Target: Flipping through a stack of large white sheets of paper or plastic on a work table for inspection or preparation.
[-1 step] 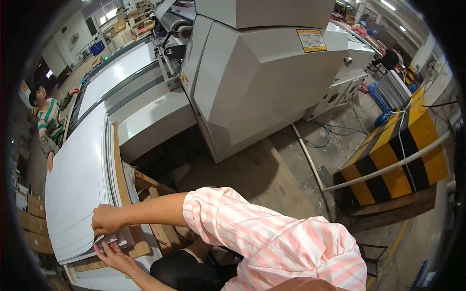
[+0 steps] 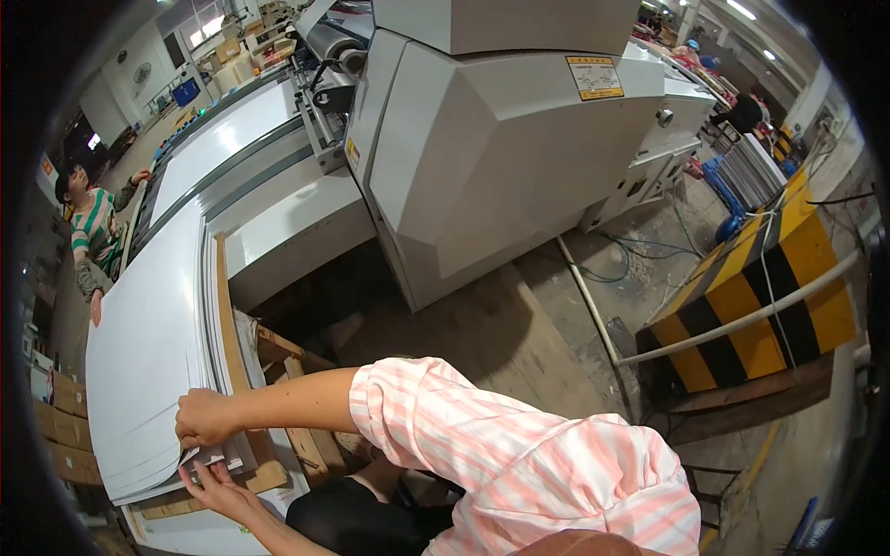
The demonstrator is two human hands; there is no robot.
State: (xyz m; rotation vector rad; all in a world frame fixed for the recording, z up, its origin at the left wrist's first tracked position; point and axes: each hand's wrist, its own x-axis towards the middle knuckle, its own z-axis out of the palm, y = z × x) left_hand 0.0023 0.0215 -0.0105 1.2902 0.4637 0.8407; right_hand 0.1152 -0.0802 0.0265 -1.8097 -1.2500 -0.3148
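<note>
A tall stack of large white sheets (image 2: 144,343) lies at my left, its near corner fanned into loose layers. My right hand (image 2: 206,419) reaches across in a pink-and-white striped sleeve. Its fingers are closed on the lifted sheet edges at that corner. Just below, my left hand (image 2: 221,491) is turned palm up, with thumb and bent fingers at the edges of the lower sheets. The fingertips of both hands are partly hidden by the layers. Brown board (image 2: 232,324) runs along the stack's right side.
A big grey machine (image 2: 501,148) rises ahead, with a white sheet on its feed bed (image 2: 222,139). A co-worker (image 2: 93,222) in a green-striped top touches the stack's far side. Wooden pallet slats (image 2: 311,417) show beside my arm. A yellow-and-black striped block (image 2: 751,287) and pale pipe (image 2: 742,320) stand right.
</note>
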